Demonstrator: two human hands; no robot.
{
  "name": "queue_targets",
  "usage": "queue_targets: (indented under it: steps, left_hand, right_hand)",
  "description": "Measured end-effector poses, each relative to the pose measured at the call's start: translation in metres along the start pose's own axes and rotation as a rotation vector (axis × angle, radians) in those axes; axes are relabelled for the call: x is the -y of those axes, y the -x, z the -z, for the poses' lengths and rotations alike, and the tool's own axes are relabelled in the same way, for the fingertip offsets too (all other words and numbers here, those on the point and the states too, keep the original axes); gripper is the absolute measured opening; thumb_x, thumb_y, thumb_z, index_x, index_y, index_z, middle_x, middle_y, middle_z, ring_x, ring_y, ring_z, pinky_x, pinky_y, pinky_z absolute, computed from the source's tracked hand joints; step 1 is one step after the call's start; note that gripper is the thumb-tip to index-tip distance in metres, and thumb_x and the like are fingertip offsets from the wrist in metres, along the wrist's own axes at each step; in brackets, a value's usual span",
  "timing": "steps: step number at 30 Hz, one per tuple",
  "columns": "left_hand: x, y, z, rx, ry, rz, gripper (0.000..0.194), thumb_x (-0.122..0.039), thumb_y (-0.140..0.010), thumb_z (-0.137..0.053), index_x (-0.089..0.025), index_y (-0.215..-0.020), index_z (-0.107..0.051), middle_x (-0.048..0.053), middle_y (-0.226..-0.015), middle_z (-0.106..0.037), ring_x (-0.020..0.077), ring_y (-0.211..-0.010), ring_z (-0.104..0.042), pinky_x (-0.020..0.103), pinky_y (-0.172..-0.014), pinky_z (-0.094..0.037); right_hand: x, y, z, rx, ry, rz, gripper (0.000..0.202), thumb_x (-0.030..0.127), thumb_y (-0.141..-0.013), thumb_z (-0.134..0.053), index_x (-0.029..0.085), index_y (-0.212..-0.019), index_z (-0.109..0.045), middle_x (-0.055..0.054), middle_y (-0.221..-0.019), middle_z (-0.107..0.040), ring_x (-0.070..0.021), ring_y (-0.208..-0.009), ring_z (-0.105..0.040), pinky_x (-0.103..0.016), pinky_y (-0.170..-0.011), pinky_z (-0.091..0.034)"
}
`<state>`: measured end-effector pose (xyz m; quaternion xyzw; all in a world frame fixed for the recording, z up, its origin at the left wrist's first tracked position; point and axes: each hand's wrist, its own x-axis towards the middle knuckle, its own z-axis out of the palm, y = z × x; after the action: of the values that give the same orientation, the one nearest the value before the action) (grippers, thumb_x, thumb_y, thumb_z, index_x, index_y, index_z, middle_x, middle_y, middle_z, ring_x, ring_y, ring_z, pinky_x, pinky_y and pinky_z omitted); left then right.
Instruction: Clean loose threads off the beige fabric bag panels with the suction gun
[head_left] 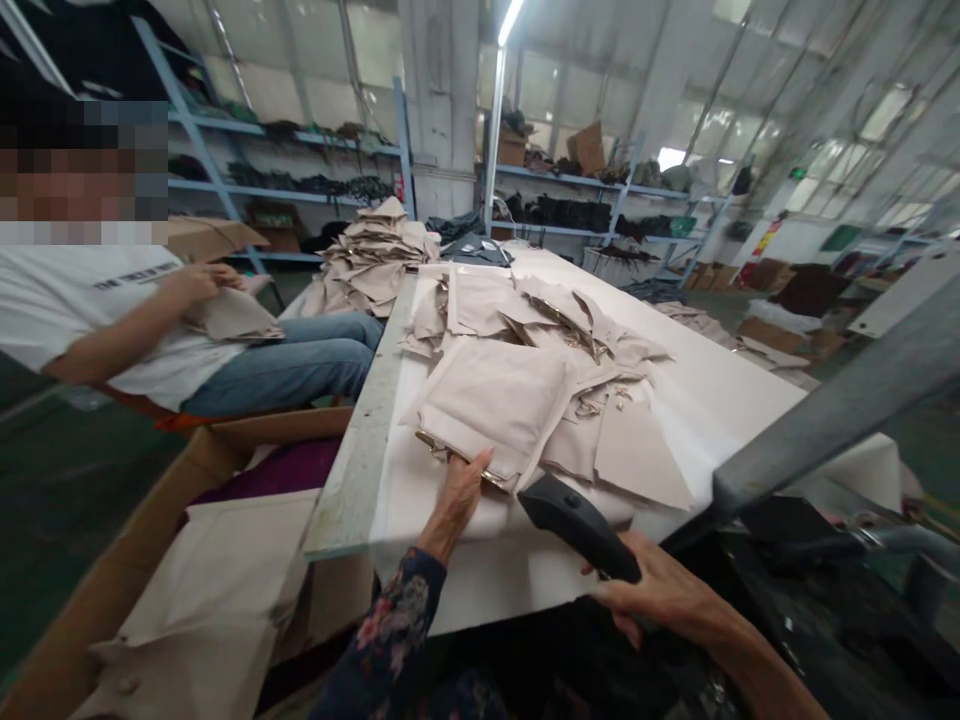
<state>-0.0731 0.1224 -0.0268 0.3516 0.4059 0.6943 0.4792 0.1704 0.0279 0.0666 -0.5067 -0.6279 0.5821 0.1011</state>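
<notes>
My left hand (460,497) grips the near edge of a beige fabric pouch (495,395), thumb on top, by its gold-coloured metal frame. The pouch lies tilted on a heap of similar pieces. In my right hand (649,590) is a black handheld tool (574,518) with a broad head and a curved handle; its exact kind does not show. The tool's head points left, close to the pouch's near right corner. More beige pouches (637,455), several with gold-coloured frames or clasps, lie behind and to the right.
The white-covered table (727,385) stretches away from me. An open cardboard box (142,545) holding beige pieces stands at lower left. A seated person (97,310) handles beige fabric at left, near a tall stack (379,255). A grey metal bar (832,400) slants across the right.
</notes>
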Motion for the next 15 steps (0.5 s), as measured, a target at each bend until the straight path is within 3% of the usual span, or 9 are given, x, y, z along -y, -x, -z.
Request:
queue_targets:
  steps: [6, 11, 15]
  left_hand:
    - [-0.007, 0.010, -0.010, -0.025, 0.032, -0.060, 0.053, -0.033, -0.072, -0.066, -0.017, -0.121, -0.054, 0.013, -0.118, -0.066, 0.0249, -0.111, -0.060, 0.041, -0.098, -0.045]
    - [-0.019, 0.018, -0.014, 0.048, -0.113, -0.128, 0.037, -0.032, -0.074, -0.061, -0.013, -0.106, -0.063, 0.011, -0.094, -0.072, 0.0243, -0.096, -0.065, 0.039, -0.090, -0.049]
    - [-0.023, 0.027, -0.010, 0.118, -0.312, -0.187, 0.020, -0.027, -0.077, -0.057, -0.013, -0.087, -0.066, 0.007, -0.076, -0.070, 0.0217, -0.075, -0.066, 0.035, -0.072, -0.053]
  right_hand:
    - [0.020, 0.016, 0.002, -0.090, -0.022, 0.055, 0.037, 0.035, -0.075, -0.062, 0.013, -0.103, -0.050, 0.006, -0.046, -0.053, -0.0109, -0.042, -0.051, -0.021, -0.046, -0.042]
    - [0.056, 0.010, -0.008, -0.003, -0.040, 0.192, 0.032, 0.033, -0.076, -0.063, 0.014, -0.099, -0.053, 0.005, -0.049, -0.056, -0.0098, -0.041, -0.050, -0.020, -0.043, -0.043]
    - [0.089, -0.006, -0.017, 0.025, -0.051, 0.282, 0.029, 0.032, -0.075, -0.064, 0.014, -0.096, -0.056, 0.006, -0.048, -0.054, -0.0099, -0.041, -0.050, -0.020, -0.041, -0.045]
